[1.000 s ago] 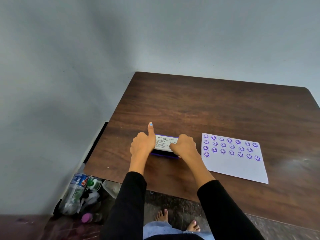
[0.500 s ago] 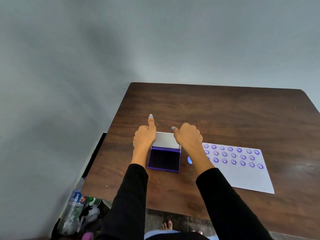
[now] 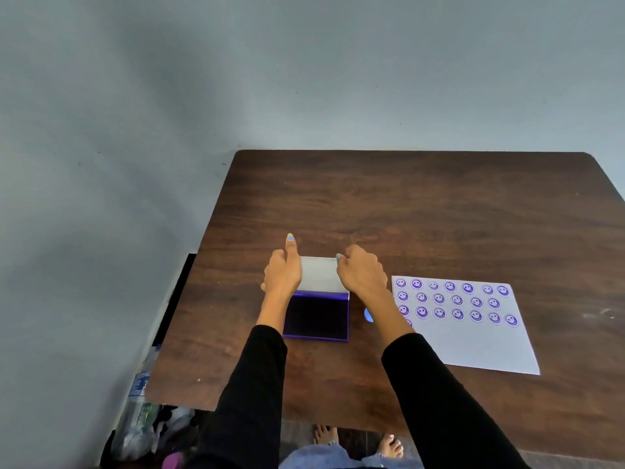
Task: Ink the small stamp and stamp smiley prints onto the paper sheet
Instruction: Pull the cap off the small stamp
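Note:
A purple ink pad [image 3: 317,316] lies open on the brown table [image 3: 422,214], its dark inked surface facing up. Its grey lid [image 3: 318,274] is folded back flat on the far side. My left hand [image 3: 282,270] rests against the lid's left edge, thumb pointing away from me. My right hand [image 3: 362,270] grips the lid's right edge. A small blue stamp [image 3: 368,314] peeks out beside my right forearm, mostly hidden. The white paper sheet [image 3: 473,336] lies to the right with several purple smiley prints across its upper half.
The table's near edge runs below my forearms, and its left edge drops beside a grey wall. Plastic bottles and bags [image 3: 142,414] sit on the floor at the lower left. My bare feet [image 3: 358,441] show under the table.
The ink pad's lid, shut a second ago, has been swung open and laid back by both hands. The view has also shifted, so the table sits lower in the frame.

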Tool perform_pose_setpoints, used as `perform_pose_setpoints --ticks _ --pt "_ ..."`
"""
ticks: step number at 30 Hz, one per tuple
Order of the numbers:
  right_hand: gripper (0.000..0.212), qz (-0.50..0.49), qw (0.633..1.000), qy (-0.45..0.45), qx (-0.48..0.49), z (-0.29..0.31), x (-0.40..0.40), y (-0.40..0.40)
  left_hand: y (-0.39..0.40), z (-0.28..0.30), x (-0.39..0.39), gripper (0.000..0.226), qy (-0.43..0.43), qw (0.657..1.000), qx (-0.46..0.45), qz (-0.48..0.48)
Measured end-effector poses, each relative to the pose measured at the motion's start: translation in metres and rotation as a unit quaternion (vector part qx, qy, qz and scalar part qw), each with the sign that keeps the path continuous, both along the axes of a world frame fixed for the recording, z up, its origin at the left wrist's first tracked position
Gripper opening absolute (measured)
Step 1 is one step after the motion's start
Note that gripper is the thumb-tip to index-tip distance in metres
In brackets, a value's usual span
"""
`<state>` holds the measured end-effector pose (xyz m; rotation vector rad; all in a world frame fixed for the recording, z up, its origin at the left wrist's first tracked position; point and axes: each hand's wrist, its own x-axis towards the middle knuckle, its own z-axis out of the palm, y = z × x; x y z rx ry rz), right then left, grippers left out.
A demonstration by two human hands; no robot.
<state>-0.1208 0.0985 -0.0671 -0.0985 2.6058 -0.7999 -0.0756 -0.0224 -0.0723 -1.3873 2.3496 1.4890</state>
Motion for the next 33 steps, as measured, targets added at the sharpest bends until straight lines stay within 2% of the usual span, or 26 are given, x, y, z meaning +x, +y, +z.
perform_pose_setpoints --ticks 3,7,12,16,21,25,28,30,33 --pt "0.029 -0.021 0.999 0.012 -0.025 0.006 -0.004 0.010 -0.001 -0.001 0.001 0.067 0.015 1.000 -0.012 0.001" --pt "0.029 -0.052 0.997 0.031 -0.054 0.017 -0.007 0.038 0.014 0.000 0.007 0.053 0.066 0.997 -0.036 -0.012" --pt "0.035 -0.032 0.999 -0.015 -0.030 0.018 0.009 0.063 0.052 -0.003 0.017 0.038 0.122 0.989 -0.039 -0.072" --pt "0.037 0.019 0.999 -0.051 -0.002 0.007 0.030 0.070 0.074 -0.006 0.029 0.045 0.112 0.982 -0.084 -0.124" --pt "0.023 0.019 1.000 -0.009 -0.016 -0.005 0.043 0.074 0.083 -0.006 0.037 0.055 0.037 0.963 -0.149 -0.223" --pt "0.016 -0.066 0.993 0.016 -0.095 -0.003 0.039 0.080 0.091 -0.005 0.042 0.059 -0.020 0.936 -0.212 -0.282" --pt "0.005 -0.106 0.980 0.013 -0.170 0.005 0.035 0.082 0.099 -0.004 0.043 0.049 0.009 0.935 -0.220 -0.277" --pt "0.005 -0.119 0.973 0.005 -0.198 0.008 0.035 0.083 0.102 -0.002 0.043 0.035 0.039 0.938 -0.226 -0.259" --pt "0.006 -0.138 0.966 0.001 -0.218 0.011 0.035 0.085 0.105 -0.001 0.042 0.030 0.063 0.941 -0.234 -0.234"
